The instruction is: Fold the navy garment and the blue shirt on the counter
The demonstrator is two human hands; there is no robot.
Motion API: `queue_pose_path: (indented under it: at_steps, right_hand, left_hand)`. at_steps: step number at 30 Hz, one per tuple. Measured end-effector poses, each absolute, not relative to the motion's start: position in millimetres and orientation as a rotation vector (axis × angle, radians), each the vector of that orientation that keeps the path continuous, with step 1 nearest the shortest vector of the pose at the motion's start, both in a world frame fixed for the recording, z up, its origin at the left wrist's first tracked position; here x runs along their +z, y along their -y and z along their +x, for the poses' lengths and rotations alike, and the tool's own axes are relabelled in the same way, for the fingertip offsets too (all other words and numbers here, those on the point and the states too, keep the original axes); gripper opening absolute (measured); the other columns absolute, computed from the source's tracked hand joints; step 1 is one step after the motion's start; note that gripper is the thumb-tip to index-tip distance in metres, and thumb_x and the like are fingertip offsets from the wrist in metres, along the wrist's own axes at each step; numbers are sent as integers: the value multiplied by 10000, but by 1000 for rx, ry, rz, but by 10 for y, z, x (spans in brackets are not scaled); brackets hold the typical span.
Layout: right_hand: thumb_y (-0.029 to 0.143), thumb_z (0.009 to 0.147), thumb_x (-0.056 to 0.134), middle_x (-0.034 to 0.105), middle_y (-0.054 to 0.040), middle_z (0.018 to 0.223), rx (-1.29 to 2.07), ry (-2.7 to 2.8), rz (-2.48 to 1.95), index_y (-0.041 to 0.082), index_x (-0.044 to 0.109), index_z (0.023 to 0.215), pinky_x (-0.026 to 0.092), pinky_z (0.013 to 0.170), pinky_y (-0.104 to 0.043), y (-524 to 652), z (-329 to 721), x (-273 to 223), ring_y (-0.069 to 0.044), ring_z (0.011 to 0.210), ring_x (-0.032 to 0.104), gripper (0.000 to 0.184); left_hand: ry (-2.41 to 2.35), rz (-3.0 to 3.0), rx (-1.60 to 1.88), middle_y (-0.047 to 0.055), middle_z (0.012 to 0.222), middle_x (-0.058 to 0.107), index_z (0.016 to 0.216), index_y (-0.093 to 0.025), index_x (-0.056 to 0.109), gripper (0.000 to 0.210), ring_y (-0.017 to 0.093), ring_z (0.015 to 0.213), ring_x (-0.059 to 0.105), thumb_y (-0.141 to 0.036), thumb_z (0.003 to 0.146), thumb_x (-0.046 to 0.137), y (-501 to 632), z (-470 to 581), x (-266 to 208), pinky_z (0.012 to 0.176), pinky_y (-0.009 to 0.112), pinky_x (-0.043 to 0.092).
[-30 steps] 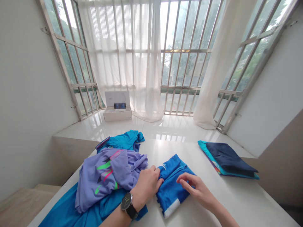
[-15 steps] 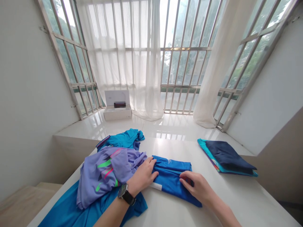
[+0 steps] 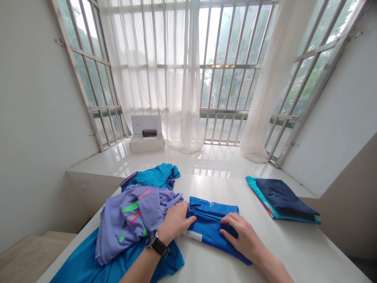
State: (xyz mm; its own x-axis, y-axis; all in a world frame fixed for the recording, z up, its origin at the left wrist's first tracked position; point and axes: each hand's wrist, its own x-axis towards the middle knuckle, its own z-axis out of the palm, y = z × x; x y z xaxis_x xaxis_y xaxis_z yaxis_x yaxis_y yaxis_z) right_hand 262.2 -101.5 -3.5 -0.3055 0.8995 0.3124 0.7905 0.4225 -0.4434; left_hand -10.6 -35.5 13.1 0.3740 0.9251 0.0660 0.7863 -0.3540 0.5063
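Observation:
A folded blue garment [image 3: 209, 232] with a white strip and a small white mark lies flat in front of me. My left hand [image 3: 176, 220], with a black watch on its wrist, has curled fingers and thumb at the garment's left edge. Over its right part is my right hand [image 3: 243, 236], thumb and fingers apart, fingertips touching the cloth. Just left of my left hand a crumpled lilac garment [image 3: 123, 216] with green and pink marks lies on a teal-blue one [image 3: 88, 255].
Behind the lilac garment is a bunched teal garment [image 3: 157, 175]. A folded stack with a navy piece [image 3: 285, 196] on top sits at the right of the white table [image 3: 218, 186]. An open white box [image 3: 147, 144] stands on the sill by the curtain [image 3: 188, 118] and barred window.
My left fingers have drawn in to the blue garment's left edge. My right hand has shifted slightly left, its thumb and fingers wider apart, and the cloth's top fold looks more settled.

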Motion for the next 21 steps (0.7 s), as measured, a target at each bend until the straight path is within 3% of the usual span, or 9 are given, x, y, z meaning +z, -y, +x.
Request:
queue_pose_path:
  at_steps: [4, 9, 13, 17, 21]
  right_hand:
    - [354, 891, 609, 698, -85, 1040, 292, 2161, -1431, 252, 663, 1043, 541, 879, -409, 1006, 2610, -56, -247, 940, 654, 191]
    - [385, 836, 680, 648, -107, 1237, 320, 2156, -1450, 254, 609, 1238, 502, 994, -443, 1024, 2600, -83, -280, 1143, 602, 429]
    - [387, 822, 694, 625, -112, 1308, 365, 2153, -1471, 258, 561, 1334, 475, 1035, -460, 1035, 2593, -90, -289, 1206, 570, 544]
    - [350, 819, 695, 682, -98, 1184, 369, 2139, -1475, 255, 608, 1265, 488, 998, -459, 1022, 2602, -75, -284, 1118, 610, 464]
    - [347, 832, 693, 686, -87, 1132, 379, 2153, -1433, 263, 642, 1171, 500, 959, -429, 1018, 2612, -34, -266, 1057, 624, 353]
  left_hand:
    - [-1201, 2170, 568, -16, 772, 600, 855, -204, 561, 123, 163, 715, 550, -242, 747, 606, 364, -86, 176, 625, 256, 378]
    - [-1043, 2029, 614, -18, 858, 644, 1068, -199, 640, 365, 168, 773, 557, -291, 721, 705, 452, 19, 254, 683, 256, 419]
    - [-895, 1980, 609, 7, 904, 712, 993, -192, 742, 228, 176, 827, 609, -295, 806, 663, 496, 66, 338, 767, 263, 447]
    - [-810, 1930, 536, 12, 894, 726, 978, -184, 755, 255, 177, 823, 639, -383, 853, 655, 487, -1, 430, 741, 255, 474]
    - [-585, 1804, 521, 57, 1095, 739, 992, -180, 724, 293, 216, 1066, 655, -442, 871, 668, 504, -83, 520, 945, 308, 483]
